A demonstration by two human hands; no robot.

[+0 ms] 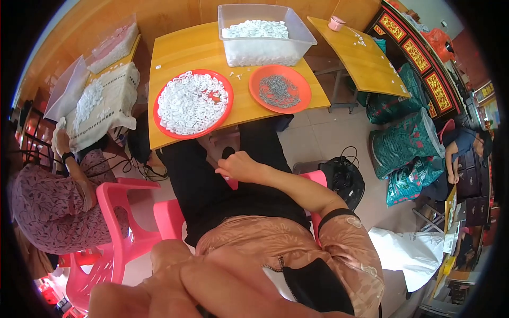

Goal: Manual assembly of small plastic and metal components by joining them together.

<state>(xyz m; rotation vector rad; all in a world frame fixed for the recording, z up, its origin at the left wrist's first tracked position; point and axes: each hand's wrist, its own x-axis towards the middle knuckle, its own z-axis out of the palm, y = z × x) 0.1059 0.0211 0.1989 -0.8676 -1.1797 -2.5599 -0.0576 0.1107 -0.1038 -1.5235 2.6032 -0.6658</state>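
Head view shows the right hand (245,167) above the lap (212,214), its fingers curled and directed to the left, but whether they pinch something I cannot tell; the left hand (159,270) looks large at the lower edge, and its state I cannot tell either. White pieces (185,108) lie heaped in the round red tray (230,100) on the yellow table (185,50), ahead and left of the right hand, while small grey parts (278,91) lie in the orange plate (301,87), ahead and right. Both dishes, being round, have no long axis, and the right hand is nearer to them.
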